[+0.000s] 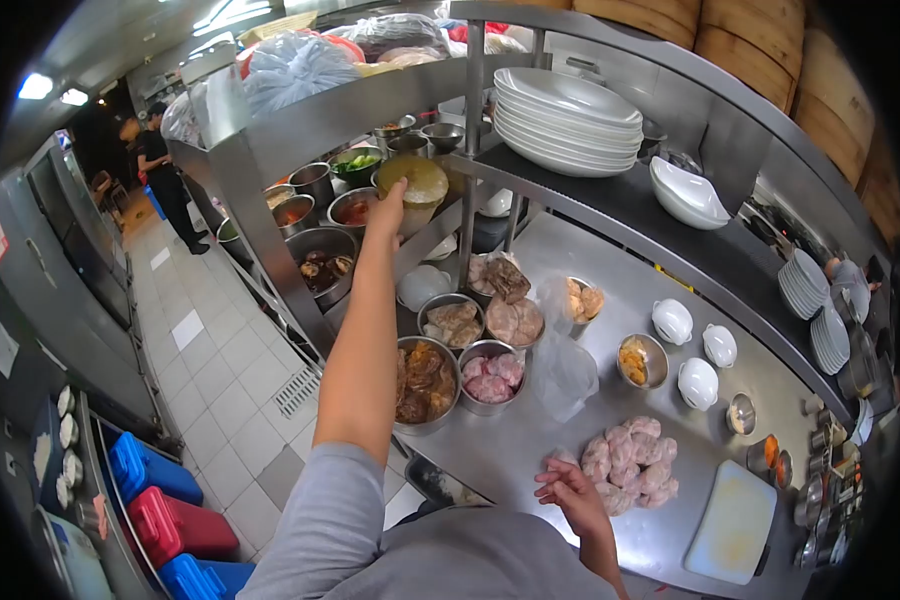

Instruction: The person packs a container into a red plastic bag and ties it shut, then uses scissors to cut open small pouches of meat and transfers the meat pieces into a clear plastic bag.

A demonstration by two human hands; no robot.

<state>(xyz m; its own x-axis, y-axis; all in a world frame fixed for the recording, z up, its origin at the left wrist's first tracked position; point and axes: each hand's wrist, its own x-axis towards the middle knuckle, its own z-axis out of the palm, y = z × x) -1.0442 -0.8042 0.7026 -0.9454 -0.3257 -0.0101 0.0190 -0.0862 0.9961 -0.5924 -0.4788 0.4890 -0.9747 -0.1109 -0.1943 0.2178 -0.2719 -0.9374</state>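
Note:
My left hand [394,212] is stretched far forward, with its fingers on a clear tub with a yellowish lid [413,182] beside the metal pots. My right hand [576,492] is near my body with its fingers apart, at the left edge of a pile of pale raw meat pieces [630,462] on the steel counter [515,455]. Below my left arm's reach stand metal bowls of brown meat [425,382], pink meat [492,378] and pale meat [454,324]. A clear plastic bag [562,375] lies right of them.
A shelf with stacked white plates [568,120] hangs over the counter. White lidded cups [697,384], a metal bowl [642,361] and a cutting board [731,521] are on the right. Blue and red bins [180,523] stand lower left. A person [168,180] stands in the aisle.

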